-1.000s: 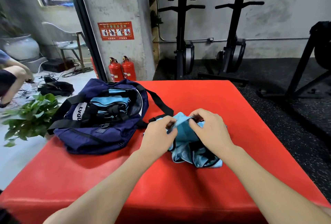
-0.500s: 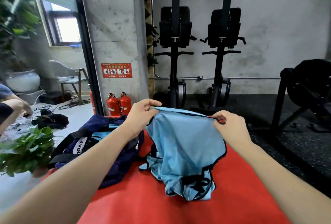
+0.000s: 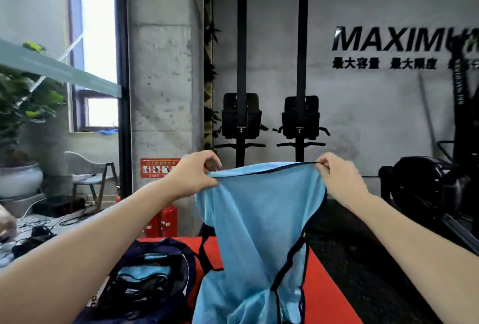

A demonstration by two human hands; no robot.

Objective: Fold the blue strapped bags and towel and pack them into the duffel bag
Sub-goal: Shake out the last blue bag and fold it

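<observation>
1. Both arms reach forward and up. The left hand pinches the top left corner of the light blue bag, thumb and fingers curled round the hem.
2. The right hand pinches the top right corner of the same bag, fingertips closed on the black trim, so the top edge runs taut between the two hands.
3. The bag hangs in the air above the red mat, and its lower part drops out of view at the bottom edge of the picture.
4. To the left of the hanging bag, the navy duffel bag sits on the mat with its mouth open; blue fabric with black straps lies inside it.
5. The far edge of the mat lies behind the bag, with two red fire extinguishers just beyond it.
6. The hanging bag is thin, smooth cloth edged in black piping, with a thin black strap trailing down its right side.
</observation>
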